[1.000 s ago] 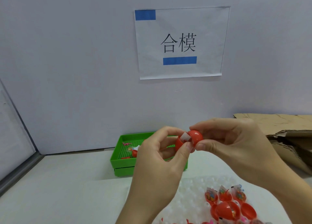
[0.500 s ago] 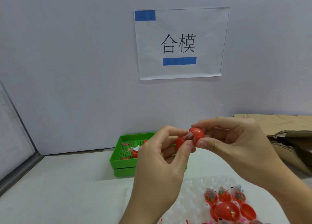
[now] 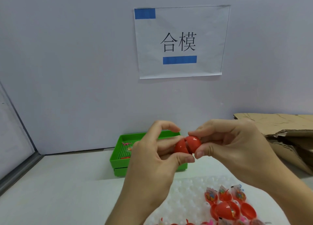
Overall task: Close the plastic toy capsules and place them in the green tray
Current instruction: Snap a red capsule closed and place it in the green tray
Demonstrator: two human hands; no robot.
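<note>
I hold a red plastic capsule in the air in front of the green tray. My left hand pinches its left half between thumb and fingers. My right hand pinches its right half. The two halves meet at an angle with a narrow gap between them. The tray stands on the white table against the wall, with a few small toy pieces inside; my hands hide much of it. Several open red capsule halves with small toys lie on a white bumpy sheet at the lower right.
A torn cardboard box lies at the right against the wall. A paper sign hangs on the wall above. A metal-edged side panel borders the table on the left.
The two capsule halves have come closer together; the white paper slip seen sticking out earlier is no longer visible. Both hands have dropped slightly in the view.
</note>
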